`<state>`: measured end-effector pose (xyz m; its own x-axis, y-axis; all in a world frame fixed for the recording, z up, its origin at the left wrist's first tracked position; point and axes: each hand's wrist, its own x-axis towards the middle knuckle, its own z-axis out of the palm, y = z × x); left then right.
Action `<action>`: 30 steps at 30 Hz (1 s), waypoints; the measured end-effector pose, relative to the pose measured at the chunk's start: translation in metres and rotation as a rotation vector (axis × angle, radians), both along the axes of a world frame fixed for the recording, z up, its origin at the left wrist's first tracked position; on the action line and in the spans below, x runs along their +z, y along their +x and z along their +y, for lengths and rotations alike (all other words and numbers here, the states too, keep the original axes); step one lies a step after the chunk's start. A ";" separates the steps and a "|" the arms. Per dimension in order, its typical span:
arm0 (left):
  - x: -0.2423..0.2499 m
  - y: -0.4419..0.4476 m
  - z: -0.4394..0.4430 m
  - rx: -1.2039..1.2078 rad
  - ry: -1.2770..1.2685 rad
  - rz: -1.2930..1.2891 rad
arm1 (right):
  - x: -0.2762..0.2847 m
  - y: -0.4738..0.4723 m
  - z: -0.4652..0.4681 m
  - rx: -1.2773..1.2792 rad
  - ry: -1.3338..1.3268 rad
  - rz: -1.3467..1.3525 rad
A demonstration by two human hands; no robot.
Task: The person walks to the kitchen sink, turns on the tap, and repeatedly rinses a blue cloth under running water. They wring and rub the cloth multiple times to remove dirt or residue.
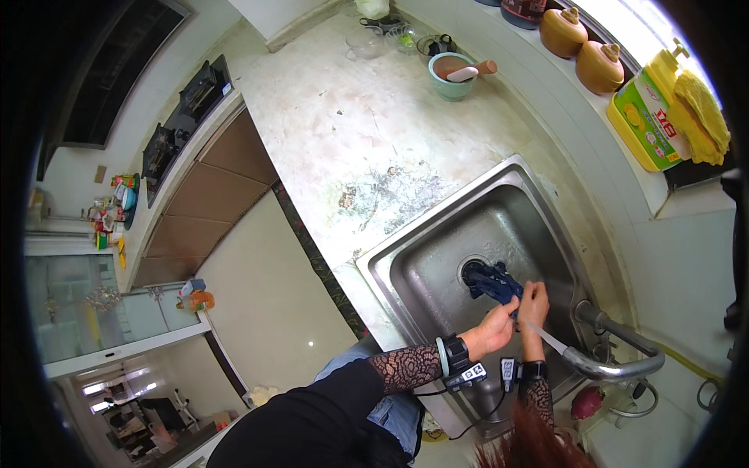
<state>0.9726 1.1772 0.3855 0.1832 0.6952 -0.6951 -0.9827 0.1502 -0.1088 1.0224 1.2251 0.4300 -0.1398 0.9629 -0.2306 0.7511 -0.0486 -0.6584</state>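
A dark blue wet cloth hangs bunched in the stainless steel sink, its lower end over the drain. My left hand pinches the near end of it between thumb and fingers. My right hand is closed on the same end, close beside the left, with its fingers partly hiding the cloth. From the curved metal faucet, water runs onto my right hand and wrist.
A mint-green mortar with a pestle, glass bowls and a dark-handled basket stand on the far counter. On the window ledge are brown lidded pots and a yellow detergent bottle. A dragon fruit lies beside the faucet.
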 end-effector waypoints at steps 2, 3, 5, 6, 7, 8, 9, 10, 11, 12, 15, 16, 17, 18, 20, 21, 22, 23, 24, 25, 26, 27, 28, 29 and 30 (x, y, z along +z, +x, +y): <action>0.000 0.001 -0.001 0.024 0.112 0.001 | 0.001 0.001 -0.005 -0.045 0.050 0.022; -0.002 0.000 -0.001 -0.001 0.222 -0.111 | -0.001 0.003 -0.010 -0.088 0.082 0.036; -0.006 -0.004 -0.004 -0.045 0.700 -0.364 | -0.011 0.013 -0.017 0.056 0.116 0.139; -0.008 -0.005 -0.006 -0.098 0.386 -0.152 | -0.017 0.021 -0.020 0.037 0.142 0.143; -0.008 -0.008 -0.010 -0.106 0.198 -0.007 | -0.026 0.029 -0.020 0.037 0.048 0.131; -0.006 -0.012 -0.013 -0.096 0.123 0.114 | -0.032 0.039 -0.019 -0.052 -0.022 0.168; -0.003 -0.016 -0.016 -0.096 0.148 0.130 | -0.038 0.048 -0.017 -0.090 -0.087 0.248; 0.002 -0.021 -0.021 -0.134 0.165 0.272 | -0.041 0.056 -0.016 -0.052 -0.153 0.372; 0.009 -0.028 -0.025 -0.170 0.255 0.356 | -0.043 0.062 -0.014 -0.135 -0.460 0.508; 0.015 -0.034 -0.028 -0.207 0.270 0.435 | -0.044 0.066 -0.012 -0.246 -0.701 0.672; 0.027 -0.046 -0.036 -0.324 0.214 0.550 | -0.039 0.061 -0.013 -0.296 -0.990 0.827; 0.028 -0.049 -0.039 -0.431 0.190 0.759 | -0.038 0.056 -0.015 -0.251 -0.947 0.792; 0.027 -0.052 -0.041 -0.492 0.181 0.972 | -0.037 0.050 -0.018 -0.145 -0.917 0.814; 0.024 -0.053 -0.045 -0.588 0.167 1.163 | -0.037 0.044 -0.023 -0.114 -0.849 0.880; 0.015 -0.059 -0.051 -0.737 0.064 1.238 | -0.041 0.036 -0.030 -0.085 -0.756 0.683; 0.011 -0.064 -0.054 -0.806 -0.037 1.271 | -0.044 0.035 -0.031 -0.104 -0.661 0.621; 0.007 -0.063 -0.056 -0.685 -0.025 1.312 | -0.049 0.036 -0.032 -0.157 -0.630 0.686; 0.003 -0.065 -0.057 -0.485 0.034 1.200 | -0.053 0.038 -0.031 -0.291 -0.664 0.763; 0.000 -0.066 -0.059 -0.316 0.039 1.064 | -0.057 0.043 -0.028 -0.422 -0.680 0.859; -0.003 -0.067 -0.058 -0.196 0.034 0.910 | -0.059 0.046 -0.026 -0.491 -0.720 1.009; -0.006 -0.068 -0.060 -0.039 0.106 0.709 | -0.060 0.052 -0.021 -0.591 -0.793 1.086; -0.010 -0.068 -0.059 -0.021 0.077 0.557 | -0.061 0.055 -0.020 -0.595 -0.791 1.147; -0.014 -0.067 -0.058 0.002 0.098 0.405 | -0.059 0.058 -0.018 -0.605 -0.837 1.207; -0.021 -0.067 -0.057 0.029 0.057 0.284 | -0.057 0.058 -0.019 -0.637 -0.856 1.251; -0.028 -0.062 -0.054 -0.008 -0.014 0.127 | -0.053 0.057 -0.022 -0.545 -0.851 1.157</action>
